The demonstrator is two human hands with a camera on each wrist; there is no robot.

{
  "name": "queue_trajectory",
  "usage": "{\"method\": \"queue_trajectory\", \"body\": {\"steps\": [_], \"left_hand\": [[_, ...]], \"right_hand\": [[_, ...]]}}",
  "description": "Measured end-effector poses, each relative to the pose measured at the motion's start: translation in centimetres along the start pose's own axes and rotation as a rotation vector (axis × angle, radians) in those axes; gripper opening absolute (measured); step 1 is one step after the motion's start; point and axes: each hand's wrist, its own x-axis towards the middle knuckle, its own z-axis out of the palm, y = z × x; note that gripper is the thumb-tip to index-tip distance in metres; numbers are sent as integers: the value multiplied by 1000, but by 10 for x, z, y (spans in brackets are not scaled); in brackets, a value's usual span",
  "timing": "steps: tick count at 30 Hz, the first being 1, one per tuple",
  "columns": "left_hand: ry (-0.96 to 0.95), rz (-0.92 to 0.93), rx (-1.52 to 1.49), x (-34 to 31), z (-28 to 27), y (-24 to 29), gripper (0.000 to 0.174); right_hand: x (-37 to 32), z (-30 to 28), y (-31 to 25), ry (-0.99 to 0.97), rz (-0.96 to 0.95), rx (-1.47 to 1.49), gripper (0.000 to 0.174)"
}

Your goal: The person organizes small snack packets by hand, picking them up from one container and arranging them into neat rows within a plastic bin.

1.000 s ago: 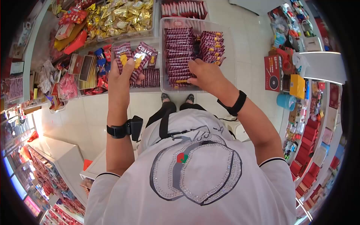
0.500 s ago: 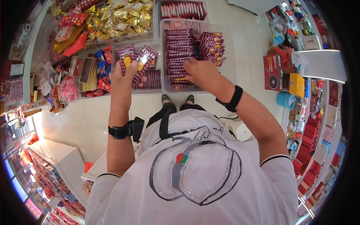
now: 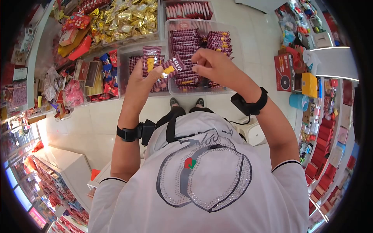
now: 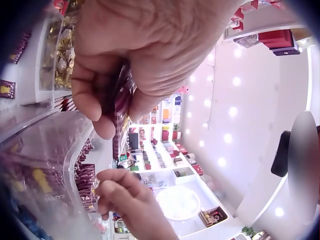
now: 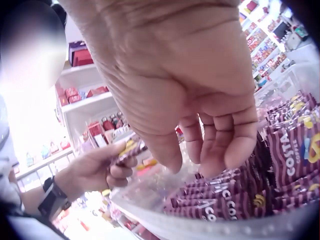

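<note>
I'm apparently gathering packets (image 3: pixel 173 67): left hand (image 3: pixel 140 82) pinching some, right hand (image 3: pixel 220 69) hovering empty, loosely bent, probably needing another.

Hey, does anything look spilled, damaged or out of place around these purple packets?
I see nothing spilled or damaged. The untidiest spot is left of the gold packets, where red packages lie jumbled at angles, unlike the purple packets lined up in the clear bin.

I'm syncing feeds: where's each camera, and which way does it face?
Head: worn there, facing forward and down; showing left hand, right hand, both arms.
Left wrist: worn there, facing purple striped packets in left hand; right hand beyond.
Right wrist: worn there, facing clear plastic tub past right palm; left hand beyond.
Wrist views share both hands.
</note>
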Motion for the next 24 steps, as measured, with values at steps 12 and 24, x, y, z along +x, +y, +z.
{"method": "queue_trajectory", "body": {"steps": [12,24], "left_hand": [[-84,-31,130,13,16,-3,32],[48,0,53,6,-15,-14,29]], "right_hand": [[-1,-5,-11,-140,102,318,24],[-3,24,21,-155,-147,-299,12]]}}
